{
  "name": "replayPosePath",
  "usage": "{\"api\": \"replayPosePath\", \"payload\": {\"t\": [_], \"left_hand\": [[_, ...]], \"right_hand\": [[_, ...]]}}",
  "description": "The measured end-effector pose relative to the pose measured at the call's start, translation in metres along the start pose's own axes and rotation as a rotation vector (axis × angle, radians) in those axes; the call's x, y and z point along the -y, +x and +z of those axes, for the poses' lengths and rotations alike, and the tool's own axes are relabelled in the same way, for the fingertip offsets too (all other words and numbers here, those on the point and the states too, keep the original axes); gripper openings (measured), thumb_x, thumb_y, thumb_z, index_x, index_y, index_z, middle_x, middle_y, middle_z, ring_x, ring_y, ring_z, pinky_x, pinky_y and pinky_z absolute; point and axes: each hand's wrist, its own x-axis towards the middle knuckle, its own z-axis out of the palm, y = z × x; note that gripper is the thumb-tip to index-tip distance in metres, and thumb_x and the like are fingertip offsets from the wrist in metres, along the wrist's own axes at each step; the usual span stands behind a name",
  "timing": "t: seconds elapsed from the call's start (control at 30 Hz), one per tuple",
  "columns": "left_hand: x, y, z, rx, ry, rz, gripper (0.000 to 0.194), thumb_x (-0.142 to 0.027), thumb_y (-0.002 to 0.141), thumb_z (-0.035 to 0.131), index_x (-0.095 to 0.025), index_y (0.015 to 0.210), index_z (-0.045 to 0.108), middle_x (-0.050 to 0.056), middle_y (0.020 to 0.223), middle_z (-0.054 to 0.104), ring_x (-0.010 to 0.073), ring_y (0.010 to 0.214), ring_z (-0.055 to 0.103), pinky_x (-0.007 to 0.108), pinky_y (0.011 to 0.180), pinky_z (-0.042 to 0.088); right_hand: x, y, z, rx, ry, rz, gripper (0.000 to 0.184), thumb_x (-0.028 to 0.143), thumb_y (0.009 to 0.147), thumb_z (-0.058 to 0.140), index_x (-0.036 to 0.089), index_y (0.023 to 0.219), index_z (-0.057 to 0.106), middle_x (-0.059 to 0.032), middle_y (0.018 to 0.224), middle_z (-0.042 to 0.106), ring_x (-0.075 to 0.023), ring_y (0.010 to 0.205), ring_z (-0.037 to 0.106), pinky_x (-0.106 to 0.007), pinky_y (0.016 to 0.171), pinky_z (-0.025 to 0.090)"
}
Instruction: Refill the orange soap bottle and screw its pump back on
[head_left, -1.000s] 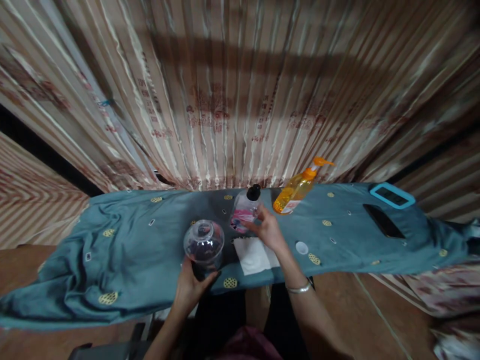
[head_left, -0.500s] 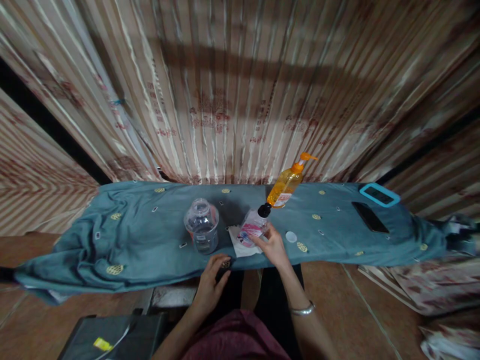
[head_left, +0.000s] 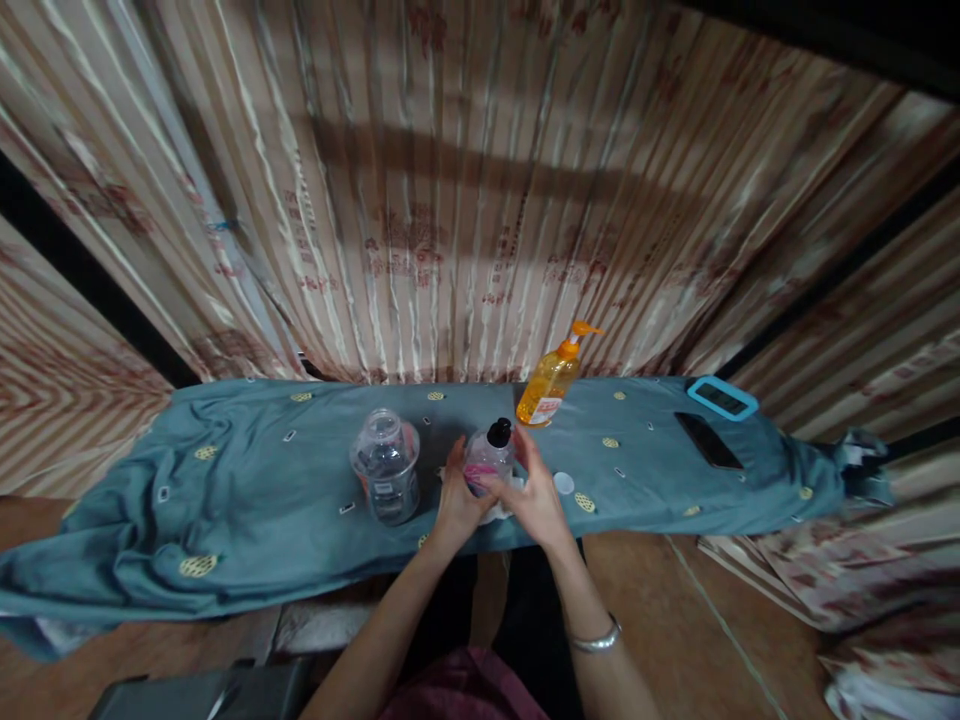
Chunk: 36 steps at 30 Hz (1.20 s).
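Note:
A clear bottle (head_left: 487, 462) with a black cap and a pink label stands between my two hands. My left hand (head_left: 459, 505) wraps round its left side. Against its right side, my right hand (head_left: 534, 495) has its thumb across the front and its fingers behind. Under the bottle lies a white tissue (head_left: 495, 514), mostly covered by my hands. Left of my hands is a clear plastic tub (head_left: 394, 495) with a clear, open-necked container (head_left: 385, 430) in it. Behind to the right stands an orange pump bottle (head_left: 547, 388) of yellow liquid.
A small white disc (head_left: 564, 484) lies right of my right hand on the green tablecloth (head_left: 262, 500). Farther right are a dark phone (head_left: 707, 440) and a blue-framed device (head_left: 722, 398). A striped curtain (head_left: 450, 200) hangs behind the table.
My left hand has come up from the table's front edge to the bottle. The bottle, tilted before in my right hand, is now more upright between both hands.

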Motion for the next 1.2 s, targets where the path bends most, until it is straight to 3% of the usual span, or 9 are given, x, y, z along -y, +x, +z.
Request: {"api": "replayPosePath", "payload": {"t": [0.13, 0.2, 0.3, 0.67, 0.77, 0.87, 0.97, 1.1, 1.2], "left_hand": [[-0.002, -0.005, -0.001, -0.028, -0.013, -0.049, 0.094, -0.028, 0.064, 0.084, -0.021, 0.146, 0.041, 0.018, 0.148, 0.057, 0.0387, 0.14, 0.056, 0.06, 0.121, 0.042], [-0.005, -0.008, -0.003, -0.05, -0.023, -0.075, 0.096, -0.028, 0.062, 0.085, -0.021, 0.147, 0.041, 0.017, 0.149, 0.057, 0.04, 0.142, 0.055, 0.06, 0.122, 0.041], [-0.009, -0.011, -0.006, -0.049, -0.044, -0.105, 0.103, -0.034, 0.058, 0.089, -0.018, 0.147, 0.04, 0.021, 0.15, 0.055, 0.0416, 0.142, 0.055, 0.06, 0.121, 0.043], [-0.004, -0.012, -0.005, -0.045, -0.048, -0.139, 0.103, -0.023, 0.056, 0.086, -0.017, 0.148, 0.039, 0.02, 0.149, 0.055, 0.039, 0.141, 0.055, 0.057, 0.121, 0.044], [-0.006, -0.013, -0.007, -0.041, -0.049, -0.136, 0.101, -0.023, 0.058, 0.086, -0.017, 0.148, 0.04, 0.019, 0.151, 0.054, 0.0383, 0.142, 0.054, 0.056, 0.122, 0.043], [-0.009, -0.013, -0.009, -0.03, -0.046, -0.142, 0.1, -0.023, 0.058, 0.084, -0.017, 0.147, 0.039, 0.019, 0.149, 0.055, 0.0375, 0.14, 0.056, 0.055, 0.121, 0.044], [-0.011, -0.014, -0.009, -0.016, -0.036, -0.154, 0.1, -0.024, 0.058, 0.084, -0.014, 0.147, 0.038, 0.021, 0.147, 0.056, 0.0385, 0.139, 0.057, 0.056, 0.12, 0.046], [-0.01, -0.015, -0.009, -0.027, -0.028, -0.16, 0.102, -0.026, 0.058, 0.084, -0.014, 0.148, 0.036, 0.022, 0.15, 0.054, 0.04, 0.141, 0.055, 0.057, 0.121, 0.045], [-0.009, -0.016, -0.01, -0.031, -0.038, -0.133, 0.104, -0.028, 0.057, 0.087, -0.015, 0.148, 0.037, 0.022, 0.15, 0.054, 0.0399, 0.142, 0.055, 0.057, 0.121, 0.044]], "right_hand": [[0.034, 0.014, 0.007, -0.216, -0.065, -0.091, 0.053, 0.051, 0.073, 0.082, 0.024, 0.114, 0.065, -0.009, 0.117, 0.076, -0.0293, 0.113, 0.07, -0.047, 0.102, 0.053], [0.043, 0.019, 0.015, -0.234, -0.109, -0.058, 0.039, 0.056, 0.074, 0.078, 0.025, 0.095, 0.067, -0.0054, 0.096, 0.076, -0.0281, 0.095, 0.071, -0.044, 0.09, 0.055], [0.045, 0.021, 0.024, -0.213, -0.089, -0.026, 0.036, 0.057, 0.074, 0.075, 0.026, 0.087, 0.067, -0.0037, 0.087, 0.074, -0.0274, 0.087, 0.071, -0.041, 0.082, 0.054], [0.038, 0.024, 0.007, 0.104, -0.048, -0.118, 0.032, 0.047, 0.087, 0.066, 0.025, 0.11, 0.071, -0.0037, 0.109, 0.078, -0.0252, 0.104, 0.072, -0.04, 0.096, 0.052], [0.04, 0.025, 0.01, 0.049, -0.078, -0.09, 0.049, 0.051, 0.077, 0.075, 0.024, 0.117, 0.066, -0.0068, 0.118, 0.077, -0.0282, 0.111, 0.072, -0.044, 0.1, 0.053], [0.039, 0.024, 0.014, -0.077, -0.125, -0.029, 0.048, 0.053, 0.067, 0.082, 0.025, 0.102, 0.066, -0.0074, 0.113, 0.077, -0.0319, 0.107, 0.072, -0.048, 0.098, 0.054], [0.036, 0.021, 0.012, -0.013, -0.105, -0.052, 0.039, 0.052, 0.077, 0.073, 0.024, 0.105, 0.069, -0.007, 0.11, 0.077, -0.0302, 0.106, 0.072, -0.046, 0.097, 0.055], [0.036, 0.018, 0.008, 0.158, -0.035, -0.109, 0.048, 0.049, 0.087, 0.062, 0.021, 0.127, 0.064, -0.0106, 0.131, 0.072, -0.0283, 0.122, 0.068, -0.046, 0.108, 0.05], [0.04, 0.018, 0.013, 0.047, -0.091, -0.088, 0.061, 0.053, 0.077, 0.072, 0.02, 0.127, 0.06, -0.0141, 0.136, 0.07, -0.0316, 0.125, 0.067, -0.049, 0.109, 0.051]]}}
